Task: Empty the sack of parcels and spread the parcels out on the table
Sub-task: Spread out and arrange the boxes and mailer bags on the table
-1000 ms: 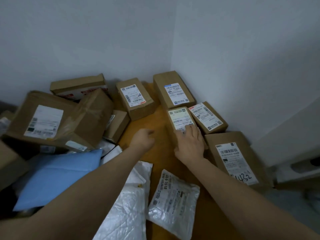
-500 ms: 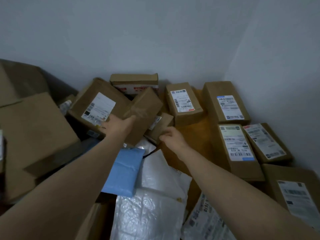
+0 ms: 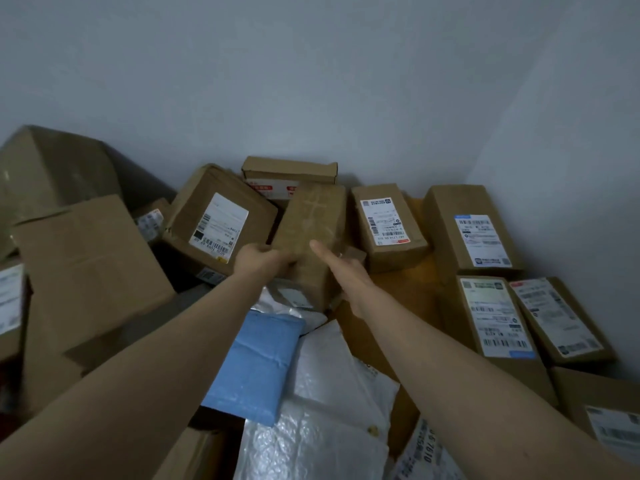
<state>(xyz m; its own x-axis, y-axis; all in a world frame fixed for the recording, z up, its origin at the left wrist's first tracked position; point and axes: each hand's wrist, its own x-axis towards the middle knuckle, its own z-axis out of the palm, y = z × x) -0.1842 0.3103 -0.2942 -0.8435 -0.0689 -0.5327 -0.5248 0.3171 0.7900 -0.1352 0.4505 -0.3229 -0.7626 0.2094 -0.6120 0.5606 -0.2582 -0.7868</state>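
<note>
**Q:** Position of the taped box [image 3: 311, 220]?

**A:** 12 o'clock in the pile. My left hand [image 3: 261, 263] grips its near corner. My right hand [image 3: 349, 275] clamps its right edge, thumb on top.

**Q:** Hazard?

**A:** The tilted labelled box [image 3: 207, 209] at its 9 o'clock touches it. Lifting may tip that box onto the blue mailer [image 3: 252, 365].

Dim, flat, grey-blue indoor light.
Soft and grainy throughout; dull sheen on the tape of the taped box [image 3: 311, 220] and on the white mailer [image 3: 311, 441]; deep shadow between the stacked boxes [image 3: 86, 271]; smeared at the left edge, bowed by the wide lens toward corners.
</note>
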